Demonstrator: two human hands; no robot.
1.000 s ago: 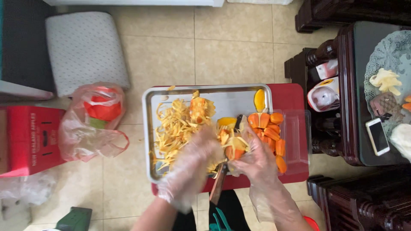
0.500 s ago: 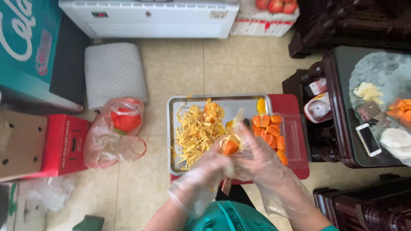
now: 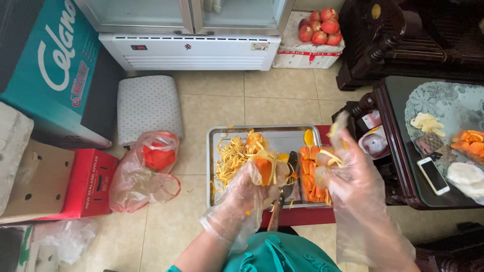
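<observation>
Right now both hands, in loose clear plastic gloves, are raised above a metal tray (image 3: 272,135) that sits on a red stool (image 3: 322,215). The left hand (image 3: 249,189) has its fingers closed around an orange fruit piece (image 3: 263,168) with pale yellow fibres hanging off it. The right hand (image 3: 348,174) pinches a few yellow strands (image 3: 330,155) between its fingers, just above the clear box beside the tray.

To do this well, the left-hand grip should stay firm but not crush the soft flesh, while the right pulls the strands away cleanly along their length, well away from the knife (image 3: 285,194) that lies on the tray with its handle towards the body. The gloves are baggy, so the loose plastic could catch in the pinch.

The tray holds a heap of yellow stringy scraps (image 3: 234,156) on its left half and one yellow piece (image 3: 308,137) at its far right corner. The clear box (image 3: 313,174) holds cleaned orange segments packed close together. A thin plastic bag (image 3: 146,168) on the floor to the left has something red in it. On the dark tabletop (image 3: 398,131) to the right, a patterned plate (image 3: 443,103) carries pale slices, more orange pieces and a brown wallet, with a phone (image 3: 433,175) beside it. A white carton (image 3: 307,53) of red fruit stands by the far wall.
</observation>
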